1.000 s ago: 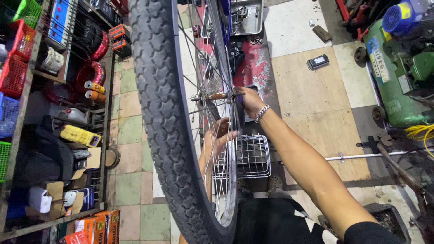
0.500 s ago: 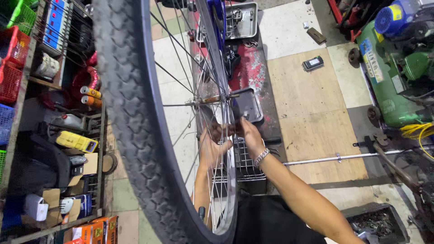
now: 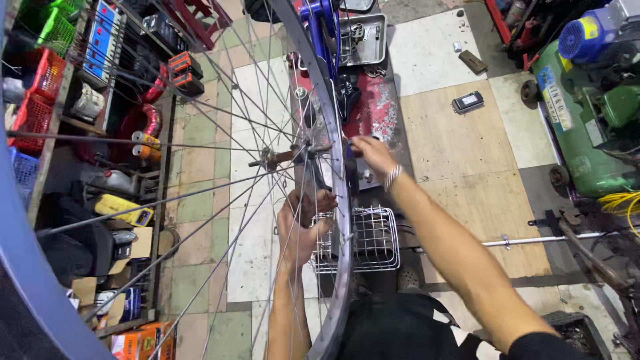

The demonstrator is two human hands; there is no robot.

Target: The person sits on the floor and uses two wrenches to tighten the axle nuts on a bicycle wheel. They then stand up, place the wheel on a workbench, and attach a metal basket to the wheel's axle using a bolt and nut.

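Note:
A bicycle wheel fills the view, its silver rim (image 3: 337, 220) and spokes running to the hub (image 3: 277, 157), with the dark tyre (image 3: 27, 300) at the far left. A blue frame (image 3: 327, 23) holds the wheel from above. My left hand (image 3: 301, 230) reaches up between the spokes just below the hub, its fingers curled around a dark tool (image 3: 315, 183). On the rim's right side, my right hand (image 3: 371, 153) pinches the axle end (image 3: 351, 145); a bracelet is on that wrist.
A wire basket (image 3: 363, 240) lies on the floor under the wheel, beside a red mat (image 3: 380, 110) and a metal tray (image 3: 367, 40) of parts. A phone (image 3: 467, 101) lies on the tiles. A green compressor (image 3: 587, 120) stands right. Cluttered shelves (image 3: 87, 133) line the left.
The wheel has shifted left in view and looms closer. My right hand rose from below the hub to the axle end. My left hand stayed below the hub.

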